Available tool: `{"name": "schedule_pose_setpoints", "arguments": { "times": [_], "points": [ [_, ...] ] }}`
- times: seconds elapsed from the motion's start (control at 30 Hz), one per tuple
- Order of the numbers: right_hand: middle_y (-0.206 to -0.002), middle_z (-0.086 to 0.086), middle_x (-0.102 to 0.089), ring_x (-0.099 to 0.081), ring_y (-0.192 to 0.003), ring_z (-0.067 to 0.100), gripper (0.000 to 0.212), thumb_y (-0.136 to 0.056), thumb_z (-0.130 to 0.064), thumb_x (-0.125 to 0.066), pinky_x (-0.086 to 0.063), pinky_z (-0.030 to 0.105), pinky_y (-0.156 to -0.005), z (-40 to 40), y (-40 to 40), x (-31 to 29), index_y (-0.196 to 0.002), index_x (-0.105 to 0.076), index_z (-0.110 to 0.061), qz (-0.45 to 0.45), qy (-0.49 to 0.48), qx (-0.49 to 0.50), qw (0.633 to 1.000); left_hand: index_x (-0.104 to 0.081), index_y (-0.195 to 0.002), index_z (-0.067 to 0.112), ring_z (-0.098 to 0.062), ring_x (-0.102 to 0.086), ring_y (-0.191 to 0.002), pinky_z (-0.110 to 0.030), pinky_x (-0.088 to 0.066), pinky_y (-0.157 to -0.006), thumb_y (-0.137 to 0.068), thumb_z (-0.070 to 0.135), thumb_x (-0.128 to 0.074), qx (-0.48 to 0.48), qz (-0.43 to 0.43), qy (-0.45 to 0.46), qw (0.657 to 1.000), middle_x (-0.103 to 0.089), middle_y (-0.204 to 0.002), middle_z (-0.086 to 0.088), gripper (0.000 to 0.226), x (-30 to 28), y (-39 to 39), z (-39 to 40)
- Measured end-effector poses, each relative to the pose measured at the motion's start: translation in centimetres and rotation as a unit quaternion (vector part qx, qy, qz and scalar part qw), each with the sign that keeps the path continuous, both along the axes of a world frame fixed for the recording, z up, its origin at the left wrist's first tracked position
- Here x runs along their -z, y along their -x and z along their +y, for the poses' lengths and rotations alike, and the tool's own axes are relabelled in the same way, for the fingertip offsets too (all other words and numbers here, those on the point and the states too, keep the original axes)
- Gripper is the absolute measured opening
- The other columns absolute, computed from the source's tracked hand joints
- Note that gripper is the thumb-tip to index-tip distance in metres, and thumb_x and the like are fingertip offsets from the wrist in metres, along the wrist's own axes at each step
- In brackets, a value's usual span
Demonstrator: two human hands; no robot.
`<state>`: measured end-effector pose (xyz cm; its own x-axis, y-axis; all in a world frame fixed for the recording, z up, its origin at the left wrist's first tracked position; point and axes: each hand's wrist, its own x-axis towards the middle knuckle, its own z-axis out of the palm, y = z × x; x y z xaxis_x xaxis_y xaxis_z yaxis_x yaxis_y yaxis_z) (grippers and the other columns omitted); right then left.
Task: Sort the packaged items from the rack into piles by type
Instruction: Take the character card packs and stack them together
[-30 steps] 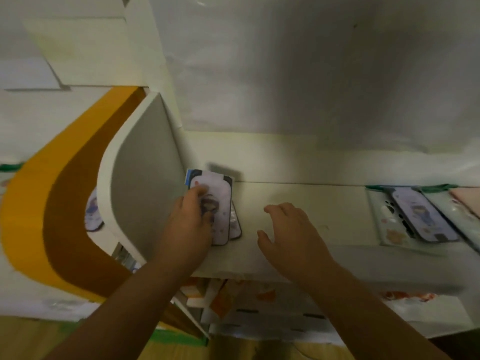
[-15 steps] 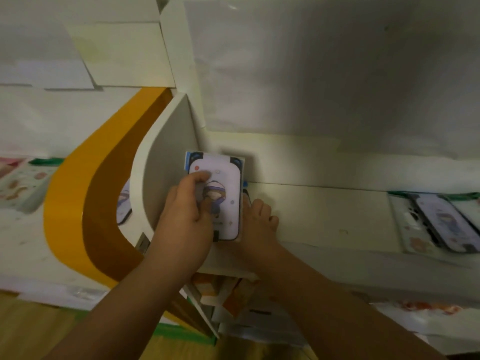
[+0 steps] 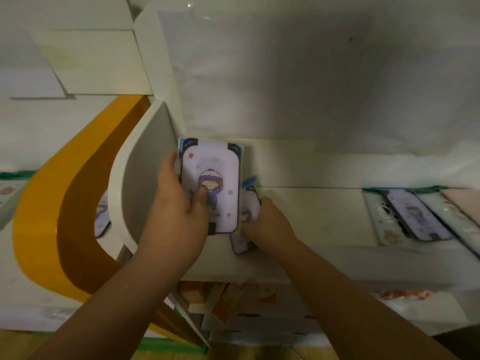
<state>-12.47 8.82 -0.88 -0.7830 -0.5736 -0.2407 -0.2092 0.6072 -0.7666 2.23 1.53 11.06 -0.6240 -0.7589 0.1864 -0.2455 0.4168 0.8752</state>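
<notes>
L hand (image 3: 179, 203) grips cartoon packet (image 3: 211, 185) lifted above shelf (image 3: 311, 216) by curved divider (image 3: 137, 183), R hand (image 3: 267, 222) fingers clenched on 2nd packet (image 3: 245, 242) lying on shelf, more packets (image 3: 415, 216) piled far R on shelf

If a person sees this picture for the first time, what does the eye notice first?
First, the pack with a cartoon child, held up at the centre by the left hand. Beside it the right hand grips another pack on the shelf. A yellow band curves at left.
</notes>
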Motion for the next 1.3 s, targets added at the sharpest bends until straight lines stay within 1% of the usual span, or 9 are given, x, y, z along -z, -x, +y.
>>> {"name": "schedule_pose_setpoints", "arguments": {
  "times": [0.13,0.23,0.43,0.53,0.7,0.93,1.13,1.23,1.3],
  "points": [
    [-0.090,-0.002,-0.068,-0.065,-0.079,0.011,0.023,-0.087,-0.035,-0.069,-0.050,0.023,-0.061,4.2,-0.2,-1.3,-0.101,-0.063,-0.018,-0.058,0.119,0.081,0.988,-0.018,-0.150,0.037,0.001,-0.054,-0.113,-0.023,-0.047,-0.092,-0.098,0.023,-0.052,0.030,0.003,-0.001,1.000,-0.054,-0.137,0.012,0.064,-0.3,0.3,0.1],
    [-0.088,-0.006,-0.073,-0.069,-0.074,0.006,0.020,-0.090,-0.034,-0.069,-0.051,0.014,-0.057,7.6,-0.3,-2.7,-0.105,-0.068,-0.020,-0.085,0.192,0.116,0.971,-0.025,-0.148,0.039,-0.002,-0.059,-0.106,-0.012,-0.048,-0.074,-0.098,0.024,-0.050,0.045,-0.006,0.002,0.999,-0.058,-0.129,0.015,0.058,-0.2,0.6,0.7],
    [-0.099,0.013,-0.077,-0.075,-0.089,0.033,0.023,-0.095,-0.008,-0.055,-0.060,0.053,-0.078,12.1,0.1,-4.9,-0.114,-0.067,-0.011,-0.219,0.313,0.163,0.910,-0.030,-0.146,0.042,0.009,-0.062,-0.093,-0.010,-0.051,-0.065,-0.099,0.024,-0.047,0.052,0.006,-0.019,0.998,-0.062,-0.118,0.018,0.053,-0.4,1.1,2.9],
    [-0.102,0.011,-0.077,-0.074,-0.091,0.031,0.024,-0.097,-0.008,-0.053,-0.060,0.052,-0.078,13.4,0.0,-5.2,-0.116,-0.066,-0.014,-0.202,0.341,0.146,0.907,-0.030,-0.145,0.044,0.027,-0.055,-0.081,0.000,-0.044,-0.052,-0.100,0.024,-0.046,0.051,0.002,-0.034,0.998,-0.057,-0.104,0.029,0.052,-0.2,1.2,3.8],
    [-0.098,0.006,-0.078,-0.076,-0.085,0.024,0.021,-0.098,-0.011,-0.052,-0.061,0.037,-0.064,14.1,-0.9,-5.8,-0.109,-0.067,-0.020,-0.185,0.395,0.137,0.890,-0.028,-0.145,0.044,0.014,-0.062,-0.086,-0.005,-0.050,-0.056,-0.099,0.026,-0.047,0.035,-0.005,-0.042,0.998,-0.060,-0.106,0.025,0.053,0.1,0.7,4.5],
    [-0.100,0.009,-0.076,-0.072,-0.090,0.038,0.020,-0.095,-0.020,-0.055,-0.049,0.073,-0.081,13.0,-3.6,-7.8,-0.107,-0.069,-0.028,-0.150,0.414,0.144,0.887,-0.032,-0.133,0.051,0.022,-0.059,-0.087,-0.003,-0.047,-0.058,-0.098,0.027,-0.051,0.023,0.046,0.009,0.999,-0.060,-0.088,0.046,0.047,-1.6,-2.4,3.6],
    [-0.095,0.005,-0.075,-0.073,-0.082,0.029,0.026,-0.097,-0.012,-0.048,-0.051,0.067,-0.078,9.8,-8.3,-10.1,-0.107,-0.065,-0.028,-0.128,0.421,0.113,0.891,-0.043,-0.121,0.053,0.014,-0.062,-0.096,-0.011,-0.053,-0.070,-0.097,0.024,-0.052,0.015,0.123,0.025,0.992,-0.061,-0.100,0.044,0.039,-3.0,-7.3,1.0],
    [-0.095,0.001,-0.076,-0.074,-0.081,0.023,0.025,-0.098,-0.013,-0.047,-0.061,0.043,-0.061,7.8,-11.5,-11.0,-0.111,-0.064,-0.026,-0.120,0.426,0.089,0.892,-0.045,-0.135,0.040,0.003,-0.064,-0.104,-0.028,-0.056,-0.083,-0.098,0.027,-0.052,0.005,0.158,0.020,0.987,-0.065,-0.115,0.025,0.040,-3.2,-11.0,-1.2],
    [-0.094,0.000,-0.076,-0.075,-0.081,0.017,0.028,-0.098,-0.009,-0.043,-0.060,0.030,-0.054,6.4,-14.1,-12.0,-0.111,-0.063,-0.024,-0.132,0.430,0.065,0.891,-0.044,-0.129,0.048,0.006,-0.064,-0.101,-0.027,-0.055,-0.081,-0.097,0.028,-0.054,-0.015,0.167,0.018,0.986,-0.064,-0.111,0.031,0.038,-3.1,-13.9,-2.9]
  ]
}}
